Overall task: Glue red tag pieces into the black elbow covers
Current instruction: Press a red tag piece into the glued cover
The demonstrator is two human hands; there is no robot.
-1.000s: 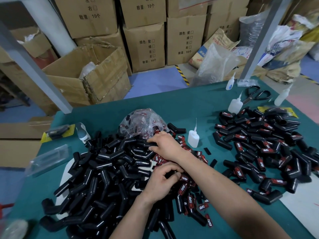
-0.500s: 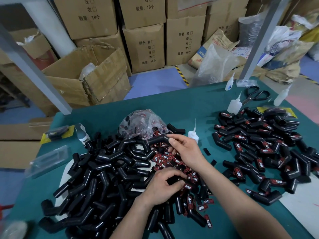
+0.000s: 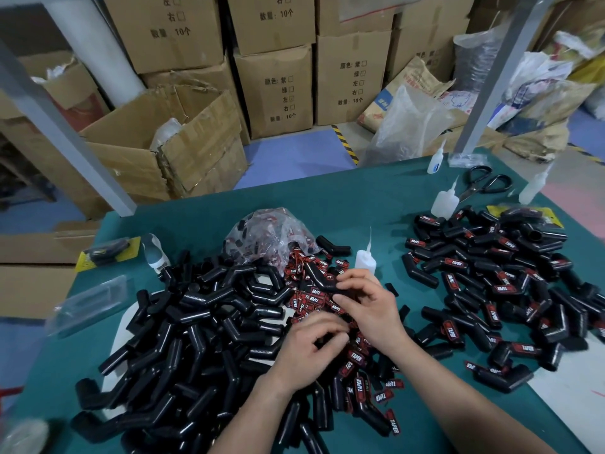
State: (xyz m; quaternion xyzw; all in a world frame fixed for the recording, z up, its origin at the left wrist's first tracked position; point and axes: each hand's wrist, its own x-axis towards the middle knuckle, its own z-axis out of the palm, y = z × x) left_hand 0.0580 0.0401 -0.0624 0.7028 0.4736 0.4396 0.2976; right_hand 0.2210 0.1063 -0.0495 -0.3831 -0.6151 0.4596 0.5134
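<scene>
Right hand (image 3: 370,306) is clamped on 1 newly lifted elbow cover (image 3: 319,278) for tagging; left hand (image 3: 307,350) grip among red tags (image 3: 312,298) is undetermined.

We see glossy black plastic elbow covers (image 3: 196,322), small red tag pieces (image 3: 312,298) with white letters, a teal cloth table top (image 3: 360,204), and floor tape (image 3: 346,145) striped yellow-black.

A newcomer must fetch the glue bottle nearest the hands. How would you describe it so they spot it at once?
On the green table, look between the two heaps of black elbow covers. Just beyond the right hand, beside the clear bag of red tags, stands a small white glue bottle. It stands alone; the other three sit far right by the scissors.
</scene>
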